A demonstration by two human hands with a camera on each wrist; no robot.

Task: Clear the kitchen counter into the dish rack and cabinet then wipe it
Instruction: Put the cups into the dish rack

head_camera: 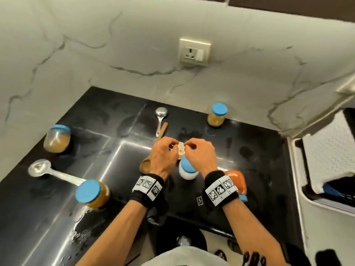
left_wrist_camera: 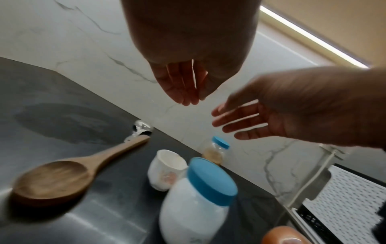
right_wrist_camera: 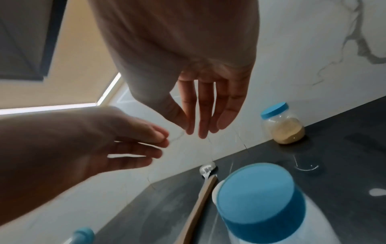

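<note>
Both my hands hover close together over the black counter [head_camera: 255, 160]. My left hand [head_camera: 166, 151] [left_wrist_camera: 183, 85] hangs with its fingers pointing down and holds nothing. Facing it, my right hand [head_camera: 200, 153] [right_wrist_camera: 205, 107] has straight, slightly spread fingers and is empty too. Right below the fingertips stands a small white cup [head_camera: 181, 150] [left_wrist_camera: 166, 170]. A white jar with a blue lid [head_camera: 187, 170] [left_wrist_camera: 198, 198] [right_wrist_camera: 261, 198] stands just in front of it. A wooden spoon [head_camera: 147, 164] [left_wrist_camera: 52, 181] lies left of the cup, its handle crossing a steel spoon [head_camera: 161, 117] [left_wrist_camera: 142, 127].
Three blue-lidded jars with yellowish contents stand at the far right [head_camera: 217, 115], the left [head_camera: 57, 140] and the near left [head_camera: 92, 192]. A steel ladle [head_camera: 41, 167] lies at the left. An orange container [head_camera: 237, 179] is under my right wrist. A rack with a white mat [head_camera: 330, 156] borders the counter's right edge.
</note>
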